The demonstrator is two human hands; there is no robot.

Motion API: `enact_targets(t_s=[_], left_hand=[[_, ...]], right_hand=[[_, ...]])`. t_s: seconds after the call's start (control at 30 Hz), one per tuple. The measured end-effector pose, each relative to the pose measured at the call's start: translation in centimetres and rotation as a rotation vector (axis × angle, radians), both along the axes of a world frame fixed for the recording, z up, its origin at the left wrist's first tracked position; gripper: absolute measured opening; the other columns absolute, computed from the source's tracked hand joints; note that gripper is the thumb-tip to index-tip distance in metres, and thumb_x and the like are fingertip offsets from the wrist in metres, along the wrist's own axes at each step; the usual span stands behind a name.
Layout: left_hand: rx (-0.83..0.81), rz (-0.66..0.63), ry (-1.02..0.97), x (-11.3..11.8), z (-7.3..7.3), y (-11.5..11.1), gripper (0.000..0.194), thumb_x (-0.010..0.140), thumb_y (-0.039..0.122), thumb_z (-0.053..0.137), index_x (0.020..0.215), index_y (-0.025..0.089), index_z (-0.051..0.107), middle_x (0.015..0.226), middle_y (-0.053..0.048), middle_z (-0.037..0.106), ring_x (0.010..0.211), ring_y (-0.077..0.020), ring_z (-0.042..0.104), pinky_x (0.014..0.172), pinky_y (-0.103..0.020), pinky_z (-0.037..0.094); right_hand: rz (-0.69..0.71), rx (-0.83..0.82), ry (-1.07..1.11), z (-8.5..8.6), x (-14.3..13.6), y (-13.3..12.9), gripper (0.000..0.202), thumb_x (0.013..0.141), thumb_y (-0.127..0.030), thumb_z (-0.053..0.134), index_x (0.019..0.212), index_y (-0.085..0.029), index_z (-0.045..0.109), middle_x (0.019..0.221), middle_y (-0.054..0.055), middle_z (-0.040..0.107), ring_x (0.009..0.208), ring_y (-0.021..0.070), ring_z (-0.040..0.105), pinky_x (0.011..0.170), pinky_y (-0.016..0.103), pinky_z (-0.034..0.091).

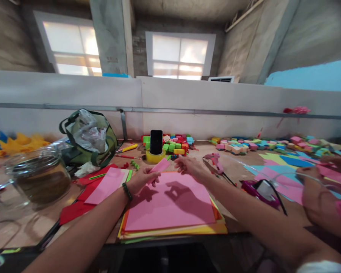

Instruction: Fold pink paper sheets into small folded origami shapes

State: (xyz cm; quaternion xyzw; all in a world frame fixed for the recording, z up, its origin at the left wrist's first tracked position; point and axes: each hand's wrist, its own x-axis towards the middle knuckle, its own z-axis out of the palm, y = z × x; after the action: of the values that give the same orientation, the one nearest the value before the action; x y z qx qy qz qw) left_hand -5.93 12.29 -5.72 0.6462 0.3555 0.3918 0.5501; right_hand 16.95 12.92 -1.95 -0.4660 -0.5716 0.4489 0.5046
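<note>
Strip's hidden end: the near end of the narrow, flat pink paper strip (161, 165) is covered by the thumb and fingers of the bare left hand (144, 179), so its full length cannot be told
Paper pile: in the rectangular stack of coloured paper sheets (170, 220), only orange, yellow and green edges show beneath the pink top sheet, which is partly darkened by shadows of the hands
Right edge of view: a co-worker's hand (337, 165) is blurred and cut off; what it does above the coloured papers is hard to make out
Glass jar: the wide clear glass jar (39, 178) has a brownish filling, too unclear to name
Strip direction: its long axis slants from the left fingers forward and to the right, the free end pointing towards the bare right hand (191, 167)
Strip look: plain light pink, straight-edged; whether folded or a single layer cannot be told
Strip place: held up near the far edge of the stack on the brown table (233, 220)
Left hand: gripping the strip between thumb and fingers, a dark beaded bracelet (127, 191) round the wrist
Right hand: fingers bent and parted, just beside the strip's free end, apart from it
Beyond the strip: a black upright phone (156, 141) rises at a round yellow roll (155, 157)
</note>
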Motion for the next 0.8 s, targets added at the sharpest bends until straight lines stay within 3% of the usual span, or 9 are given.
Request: enact_targets(t_s=[0.1,0.23,0.37,0.67,0.8], left_hand=[[-0.011,-0.045,0.009,0.2,-0.1,-0.3,0.035,0.072,0.045,0.070,0.072,0.010,0.064,0.060,-0.002,0.062,0.047,-0.0069,0.053,0.046,-0.018,0.042],[-0.075,-0.105,0.071,0.3,-0.2,-0.7,0.038,0.071,0.047,0.071,0.073,0.010,0.065,0.058,-0.003,0.062,0.042,-0.0079,0.052,0.040,-0.019,0.042],[-0.155,-0.154,0.111,0.3,-0.2,-0.9,0.042,0.069,0.051,0.071,0.079,0.011,0.064,0.061,-0.003,0.063,0.040,-0.0116,0.055,0.038,-0.024,0.047],[-0.185,-0.201,0.167,0.5,-0.1,-1.0,0.046,0.070,0.054,0.069,0.075,0.009,0.065,0.060,-0.005,0.064,0.044,-0.0140,0.060,0.039,-0.021,0.045],[-0.155,-0.193,0.171,0.7,0.3,-1.2,0.049,0.075,0.058,0.063,0.087,0.011,0.069,0.079,-0.008,0.070,0.052,-0.0127,0.064,0.040,-0.017,0.040]], right_hand=[[0.106,-0.030,-0.002,-2.8,-2.2,-2.2,0.043,0.079,-0.056,0.055,0.077,-0.014,0.064,0.070,0.008,0.068,0.054,0.0147,0.062,0.049,0.027,0.049],[0.102,0.061,0.008,-4.5,-3.7,-3.2,0.035,0.064,-0.046,0.074,0.078,-0.017,0.061,0.064,-0.002,0.062,0.055,0.0105,0.056,0.055,0.024,0.047],[0.110,0.090,0.003,-4.8,-3.6,-3.4,0.032,0.063,-0.043,0.075,0.076,-0.017,0.062,0.060,-0.003,0.060,0.053,0.0102,0.053,0.053,0.023,0.044],[0.066,0.062,-0.038,-4.4,-3.2,-4.1,0.034,0.072,-0.047,0.067,0.060,-0.017,0.058,0.050,-0.002,0.057,0.041,0.0080,0.045,0.040,0.020,0.033],[0.067,0.064,-0.038,-4.5,-3.3,-4.1,0.029,0.072,-0.044,0.067,0.061,-0.017,0.059,0.050,-0.003,0.057,0.040,0.0080,0.045,0.040,0.020,0.032]])
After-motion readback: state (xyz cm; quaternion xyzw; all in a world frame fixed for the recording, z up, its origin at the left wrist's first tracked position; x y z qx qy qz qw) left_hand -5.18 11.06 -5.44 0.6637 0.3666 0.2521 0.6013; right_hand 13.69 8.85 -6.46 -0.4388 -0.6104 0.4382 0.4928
